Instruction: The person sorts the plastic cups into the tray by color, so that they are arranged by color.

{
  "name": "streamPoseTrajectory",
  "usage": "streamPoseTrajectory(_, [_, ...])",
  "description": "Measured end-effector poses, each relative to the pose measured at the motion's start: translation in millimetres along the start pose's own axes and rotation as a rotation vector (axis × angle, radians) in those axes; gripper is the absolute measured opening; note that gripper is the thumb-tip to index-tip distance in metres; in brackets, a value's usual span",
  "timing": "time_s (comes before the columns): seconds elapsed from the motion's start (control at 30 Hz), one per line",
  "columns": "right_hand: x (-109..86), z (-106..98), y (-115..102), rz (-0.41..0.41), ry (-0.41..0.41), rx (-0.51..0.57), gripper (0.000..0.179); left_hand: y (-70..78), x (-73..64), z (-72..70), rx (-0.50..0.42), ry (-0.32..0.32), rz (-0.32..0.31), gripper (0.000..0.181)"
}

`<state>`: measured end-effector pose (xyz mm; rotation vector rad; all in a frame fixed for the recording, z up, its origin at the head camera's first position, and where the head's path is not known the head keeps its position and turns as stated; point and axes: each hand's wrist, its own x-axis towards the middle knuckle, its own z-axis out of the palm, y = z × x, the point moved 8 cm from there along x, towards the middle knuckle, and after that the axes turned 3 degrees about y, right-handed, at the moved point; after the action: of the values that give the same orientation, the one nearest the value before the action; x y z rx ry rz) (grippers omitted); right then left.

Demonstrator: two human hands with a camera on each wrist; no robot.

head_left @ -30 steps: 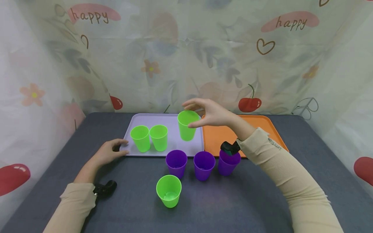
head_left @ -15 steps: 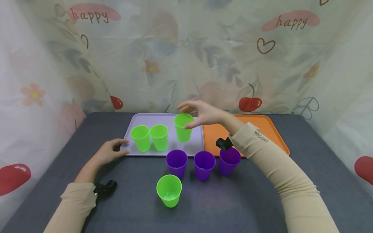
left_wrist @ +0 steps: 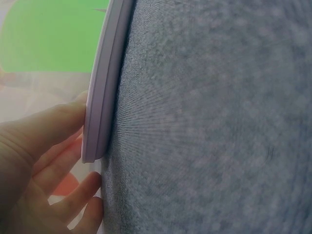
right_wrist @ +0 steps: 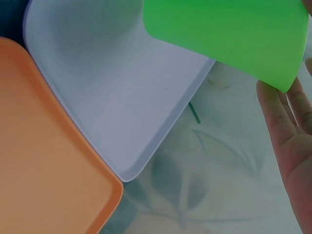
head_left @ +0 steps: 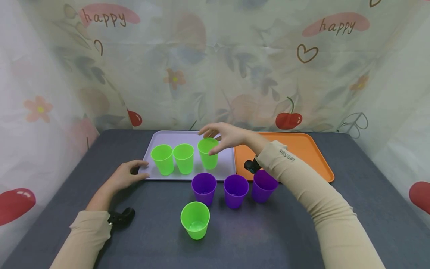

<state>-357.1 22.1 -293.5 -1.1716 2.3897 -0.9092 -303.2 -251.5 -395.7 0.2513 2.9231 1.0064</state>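
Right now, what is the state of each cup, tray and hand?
Lavender tray: flat
Orange tray: flat
Two green cups: upright, on lavender tray
Held green cup: roughly upright; tray contact unclear
Right hand: gripping that cup
Front green cup: upright, on table
Three purple cups: upright, on table
Left hand: touching lavender tray's edge

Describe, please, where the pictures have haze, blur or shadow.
Head view: a soft shadow around the nearest green cup; left wrist view: hazy, washed out at left, the gray cloth blurry at right; right wrist view: a faint shadow on the lavender tray, the printed backdrop looks soft.
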Motion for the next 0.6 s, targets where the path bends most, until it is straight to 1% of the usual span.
streamPoseTrajectory(0.17, [3.6, 0.1, 1.8, -0.007, -0.003, -0.012, 0.067, -0.6, 0.5, -0.3, 0.003, 0.003, 0.005, 0.051])
streamPoseTrajectory(0.27, [6.2, 1.3, 3.5, -0.012, -0.009, -0.001, 0.067, -1.3, 0.8, -0.5, 0.004, 0.005, 0.007, 0.050])
streamPoseTrajectory(0.6, [12.5, 9.6, 6.8, 0.017, -0.052, 0.007, 0.067, -1.5, 0.9, 0.3, -0.007, -0.004, -0.003, 0.051])
